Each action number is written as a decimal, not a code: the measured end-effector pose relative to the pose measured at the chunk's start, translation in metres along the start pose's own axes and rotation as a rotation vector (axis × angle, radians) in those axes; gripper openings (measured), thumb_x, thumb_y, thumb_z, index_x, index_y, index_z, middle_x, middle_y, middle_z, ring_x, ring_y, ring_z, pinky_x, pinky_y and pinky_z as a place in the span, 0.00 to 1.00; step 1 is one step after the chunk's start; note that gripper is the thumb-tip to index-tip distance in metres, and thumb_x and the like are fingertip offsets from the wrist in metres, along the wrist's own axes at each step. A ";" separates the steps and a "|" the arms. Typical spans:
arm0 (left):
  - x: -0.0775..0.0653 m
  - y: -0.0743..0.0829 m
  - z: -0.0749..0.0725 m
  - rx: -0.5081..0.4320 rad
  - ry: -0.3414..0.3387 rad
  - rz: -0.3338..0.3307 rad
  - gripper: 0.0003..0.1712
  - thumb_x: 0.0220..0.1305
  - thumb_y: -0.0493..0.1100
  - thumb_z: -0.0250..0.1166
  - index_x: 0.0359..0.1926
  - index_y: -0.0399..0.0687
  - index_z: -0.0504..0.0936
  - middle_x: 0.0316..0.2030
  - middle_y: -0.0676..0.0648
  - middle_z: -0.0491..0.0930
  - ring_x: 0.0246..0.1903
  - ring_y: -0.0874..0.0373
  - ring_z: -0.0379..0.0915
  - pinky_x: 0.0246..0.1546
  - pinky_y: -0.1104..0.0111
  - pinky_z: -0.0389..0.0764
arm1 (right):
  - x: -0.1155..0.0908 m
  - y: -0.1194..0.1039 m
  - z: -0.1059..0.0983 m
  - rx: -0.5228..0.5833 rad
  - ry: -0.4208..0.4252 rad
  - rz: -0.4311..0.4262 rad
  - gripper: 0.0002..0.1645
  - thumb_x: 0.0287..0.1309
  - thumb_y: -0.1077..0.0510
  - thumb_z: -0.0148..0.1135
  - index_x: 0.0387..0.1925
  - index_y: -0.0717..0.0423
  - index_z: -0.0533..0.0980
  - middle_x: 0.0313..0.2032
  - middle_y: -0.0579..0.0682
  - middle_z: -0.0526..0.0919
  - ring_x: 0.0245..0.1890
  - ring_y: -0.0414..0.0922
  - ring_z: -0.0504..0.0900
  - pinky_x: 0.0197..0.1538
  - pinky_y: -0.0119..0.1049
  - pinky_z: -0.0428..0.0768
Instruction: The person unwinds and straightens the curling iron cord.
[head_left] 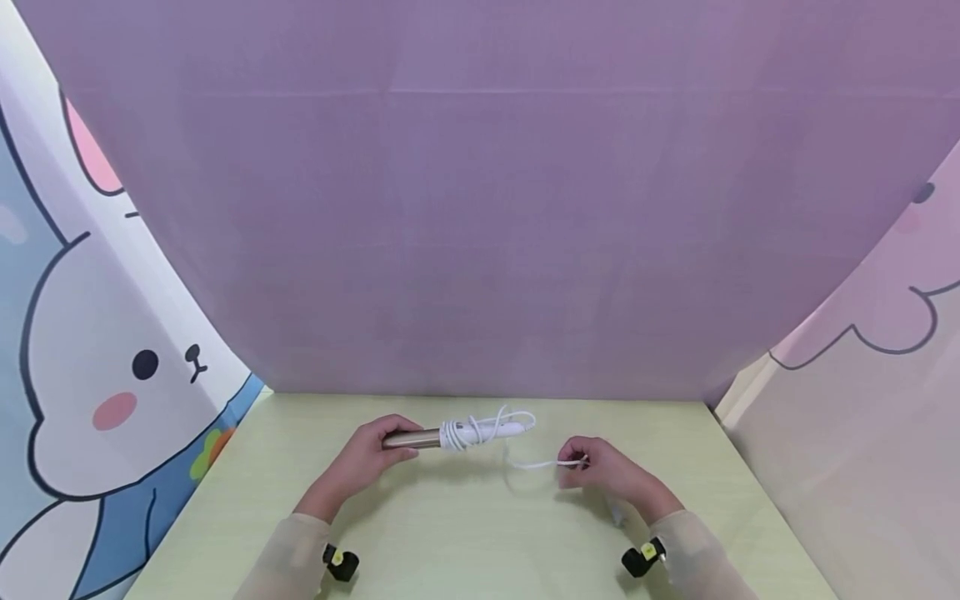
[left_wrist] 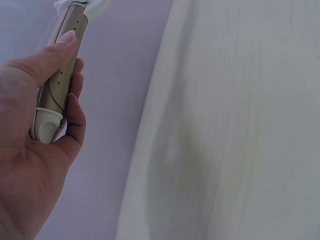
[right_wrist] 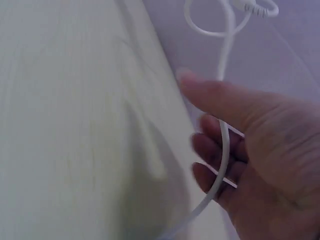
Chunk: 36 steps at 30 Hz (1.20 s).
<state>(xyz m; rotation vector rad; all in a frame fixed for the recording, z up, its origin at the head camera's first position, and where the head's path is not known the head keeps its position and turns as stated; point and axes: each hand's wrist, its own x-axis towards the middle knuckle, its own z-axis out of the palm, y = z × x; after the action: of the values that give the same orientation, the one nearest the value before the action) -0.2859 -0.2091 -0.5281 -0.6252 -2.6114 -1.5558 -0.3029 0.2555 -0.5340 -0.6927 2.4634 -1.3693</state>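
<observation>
My left hand [head_left: 369,457] grips a curling iron by its gold-brown barrel [left_wrist: 67,70], thumb on one side and fingers curled round the other. The white tip [left_wrist: 46,126] of the barrel sits by the palm. Pointing right, the iron's white handle [head_left: 491,431] has a white cord [head_left: 452,436] wound round it in several turns. A loose stretch of that cord [head_left: 536,465] runs across to my right hand [head_left: 609,473]. There it passes between the thumb and the curled fingers [right_wrist: 205,147]. Below the right hand hangs a blurred pale piece [head_left: 616,510].
Both hands are over a pale wood-grain table [head_left: 465,542]. A purple cloth wall [head_left: 480,250] rises behind its far edge. Printed cartoon panels stand at the left [head_left: 90,367] and right [head_left: 862,417]. Small black cameras [head_left: 342,563] are strapped at the wrists.
</observation>
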 end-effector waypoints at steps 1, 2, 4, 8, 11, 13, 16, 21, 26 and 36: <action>0.000 0.000 0.000 0.005 0.003 -0.003 0.18 0.70 0.38 0.79 0.59 0.50 0.89 0.53 0.40 0.88 0.48 0.46 0.85 0.48 0.64 0.84 | -0.001 -0.003 0.001 -0.007 -0.012 -0.007 0.17 0.63 0.61 0.82 0.48 0.63 0.83 0.45 0.60 0.85 0.45 0.51 0.79 0.48 0.35 0.78; 0.000 0.000 0.000 0.005 0.005 -0.006 0.18 0.70 0.38 0.79 0.58 0.52 0.89 0.53 0.41 0.88 0.48 0.47 0.85 0.48 0.64 0.84 | -0.001 -0.006 0.003 -0.012 -0.014 -0.018 0.19 0.64 0.60 0.82 0.50 0.63 0.83 0.48 0.61 0.85 0.47 0.53 0.80 0.49 0.37 0.78; 0.001 0.001 0.000 0.006 0.003 -0.015 0.18 0.70 0.36 0.79 0.58 0.54 0.89 0.53 0.43 0.89 0.48 0.48 0.85 0.48 0.64 0.84 | 0.000 -0.009 0.008 -0.040 0.011 -0.049 0.20 0.65 0.55 0.82 0.53 0.59 0.83 0.51 0.59 0.86 0.52 0.54 0.81 0.55 0.41 0.79; 0.001 0.000 0.001 -0.006 -0.016 -0.014 0.19 0.70 0.38 0.79 0.59 0.49 0.88 0.54 0.41 0.88 0.49 0.45 0.85 0.49 0.64 0.84 | 0.003 -0.016 0.018 -0.117 0.123 -0.152 0.21 0.66 0.49 0.82 0.55 0.49 0.84 0.54 0.47 0.87 0.60 0.52 0.83 0.66 0.53 0.79; 0.001 0.000 0.001 -0.012 -0.026 -0.010 0.20 0.70 0.40 0.79 0.61 0.46 0.88 0.55 0.38 0.88 0.50 0.42 0.85 0.49 0.64 0.84 | 0.006 -0.024 0.025 -0.160 0.202 -0.256 0.22 0.64 0.49 0.84 0.55 0.45 0.85 0.53 0.40 0.86 0.60 0.50 0.84 0.66 0.56 0.80; 0.000 0.000 0.001 -0.015 -0.026 -0.014 0.21 0.70 0.40 0.79 0.61 0.45 0.88 0.55 0.38 0.88 0.50 0.41 0.85 0.49 0.64 0.84 | 0.008 -0.029 0.028 -0.177 0.241 -0.319 0.20 0.63 0.50 0.84 0.53 0.43 0.86 0.51 0.38 0.86 0.58 0.48 0.85 0.63 0.55 0.82; 0.000 0.000 0.001 -0.014 -0.024 -0.013 0.21 0.70 0.41 0.79 0.61 0.45 0.88 0.55 0.38 0.88 0.50 0.42 0.85 0.49 0.64 0.84 | 0.011 -0.035 0.032 -0.215 0.290 -0.400 0.16 0.61 0.54 0.85 0.48 0.44 0.87 0.46 0.38 0.87 0.52 0.45 0.86 0.57 0.51 0.84; 0.000 -0.002 0.001 -0.015 -0.018 -0.008 0.20 0.70 0.39 0.79 0.60 0.45 0.88 0.54 0.38 0.88 0.49 0.42 0.85 0.49 0.64 0.84 | 0.016 -0.038 0.033 -0.472 0.386 -0.550 0.18 0.53 0.54 0.89 0.42 0.52 0.87 0.40 0.44 0.87 0.45 0.43 0.84 0.55 0.47 0.80; 0.000 -0.002 0.001 -0.012 -0.015 0.000 0.20 0.70 0.39 0.79 0.60 0.46 0.88 0.54 0.38 0.88 0.50 0.43 0.85 0.49 0.64 0.84 | 0.020 -0.037 0.033 -0.656 0.477 -0.643 0.22 0.48 0.52 0.91 0.42 0.53 0.87 0.41 0.44 0.86 0.45 0.45 0.82 0.58 0.50 0.76; 0.000 -0.002 0.001 -0.015 -0.009 -0.011 0.19 0.70 0.38 0.79 0.58 0.56 0.89 0.53 0.43 0.89 0.48 0.49 0.85 0.49 0.64 0.84 | 0.024 -0.037 0.032 -0.645 0.510 -0.670 0.17 0.48 0.62 0.90 0.37 0.53 0.87 0.36 0.44 0.87 0.40 0.44 0.83 0.52 0.50 0.78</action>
<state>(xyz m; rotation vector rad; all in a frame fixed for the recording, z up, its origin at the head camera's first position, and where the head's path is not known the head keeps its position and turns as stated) -0.2864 -0.2091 -0.5298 -0.6219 -2.6165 -1.5808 -0.2990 0.2028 -0.5190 -1.5937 3.3142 -0.9676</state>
